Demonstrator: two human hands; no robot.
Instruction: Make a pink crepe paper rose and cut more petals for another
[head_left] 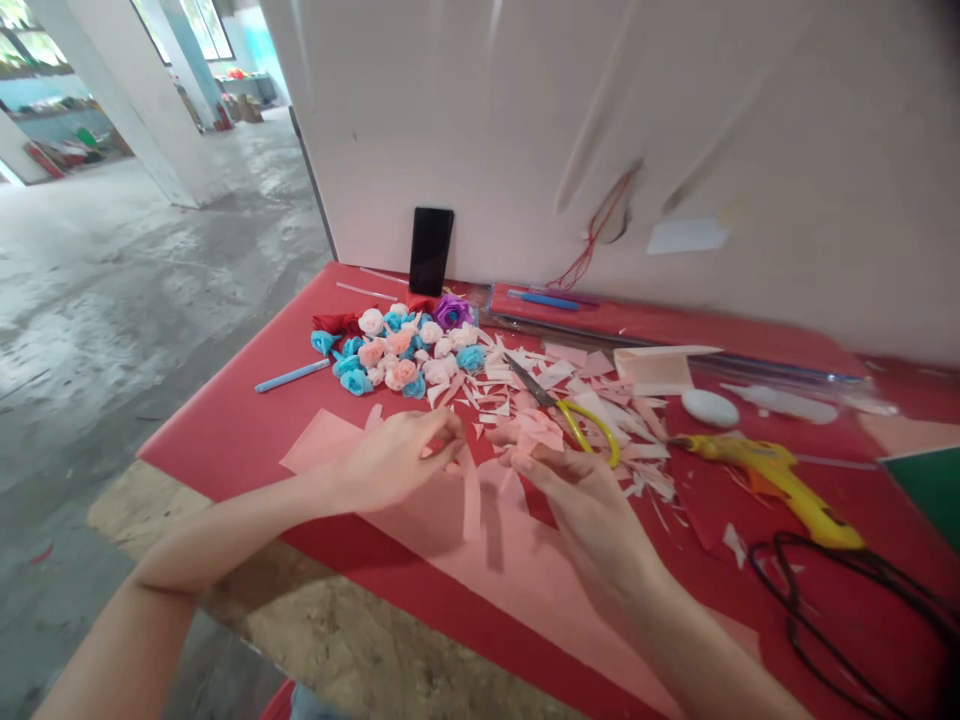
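My left hand [397, 455] is closed in a pinch on the end of a pink paper strip [471, 497] that hangs down toward the table. My right hand [574, 490] pinches a small rolled pink paper flower [536, 428] at its fingertips. The two hands are close together above a large pink paper sheet [525, 580] on the red table [225, 430]. Just beyond my right hand lie yellow-handled scissors [570, 410] among pink paper scraps.
A heap of finished paper roses [397, 350] in pink, blue, white and purple sits at the back left. A yellow glue gun [780, 480] with a black cord lies at right. A black phone [430, 250] leans on the wall. A blue pen [291, 376] lies at left.
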